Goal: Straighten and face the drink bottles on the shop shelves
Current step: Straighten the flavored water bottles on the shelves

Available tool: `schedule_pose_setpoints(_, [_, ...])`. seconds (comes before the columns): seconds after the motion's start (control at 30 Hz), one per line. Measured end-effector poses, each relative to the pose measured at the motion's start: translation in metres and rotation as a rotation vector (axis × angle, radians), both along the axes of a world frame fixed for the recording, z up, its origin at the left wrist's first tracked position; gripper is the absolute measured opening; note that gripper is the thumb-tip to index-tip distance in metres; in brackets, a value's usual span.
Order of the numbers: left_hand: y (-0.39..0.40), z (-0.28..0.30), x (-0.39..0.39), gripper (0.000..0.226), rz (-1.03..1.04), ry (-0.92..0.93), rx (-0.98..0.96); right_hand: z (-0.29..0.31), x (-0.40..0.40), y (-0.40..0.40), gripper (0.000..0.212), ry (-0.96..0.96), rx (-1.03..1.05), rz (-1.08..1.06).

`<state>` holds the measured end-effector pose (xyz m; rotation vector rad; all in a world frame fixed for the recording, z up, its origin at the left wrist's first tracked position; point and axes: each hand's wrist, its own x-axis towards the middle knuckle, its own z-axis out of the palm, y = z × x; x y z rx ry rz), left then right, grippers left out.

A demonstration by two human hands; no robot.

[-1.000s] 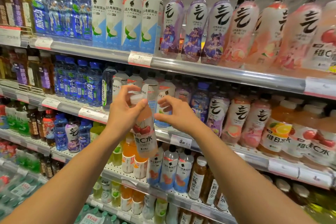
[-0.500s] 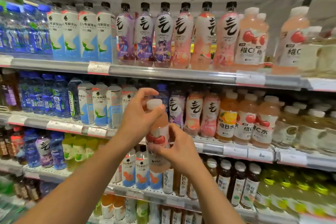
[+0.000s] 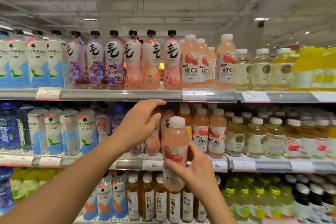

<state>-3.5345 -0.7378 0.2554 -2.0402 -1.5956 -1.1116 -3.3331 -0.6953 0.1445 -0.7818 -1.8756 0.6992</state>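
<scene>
The right hand [image 3: 197, 171] has its fingers [image 3: 174, 166] wrapped around the lower label of a pale pink plastic drink bottle with a white cap [image 3: 175, 143], held upright in front of the middle shelf [image 3: 127, 164]. The left hand [image 3: 140, 127] hovers spread and empty beside the bottle's neck, just under the grey top shelf rail [image 3: 118, 95].

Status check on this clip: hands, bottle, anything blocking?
Right hand gripping pink white-capped bottle, upright, off the shelf. Left hand open, reaching at middle-shelf bottles. Matching row just right; path clear.
</scene>
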Motion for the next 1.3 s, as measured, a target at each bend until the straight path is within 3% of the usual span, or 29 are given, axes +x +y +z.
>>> schedule_pose_setpoints(0.13, [0.037, -0.001, 0.011, 0.052, 0.077, 0.215, 0.024, 0.001, 0.030, 0.015, 0.038, 0.005, 0.023, -0.091])
schedule_pose_setpoints(0.3, [0.065, -0.010, 0.024, 0.064, 0.220, 0.342, 0.050, 0.011, 0.055, 0.030, 0.042, -0.006, 0.065, -0.189])
schedule_pose_setpoints(0.47, [0.084, -0.023, 0.023, 0.076, 0.367, 0.323, -0.049, 0.031, 0.070, 0.047, 0.044, -0.029, 0.127, -0.270])
schedule_pose_setpoints(0.83, [0.092, -0.036, 0.023, 0.078, 0.406, 0.309, 0.069, 0.128, 0.076, 0.074, 0.046, 0.036, 0.264, -0.316])
schedule_pose_setpoints(1.17, [0.102, -0.036, 0.033, 0.083, 0.489, 0.279, 0.109, 0.219, 0.072, 0.108, 0.057, 0.070, 0.444, -0.393])
schedule_pose_setpoints(1.3, [0.104, -0.036, 0.033, 0.085, 0.487, 0.285, 0.110, 0.238, 0.068, 0.120, 0.073, 0.099, 0.463, -0.462])
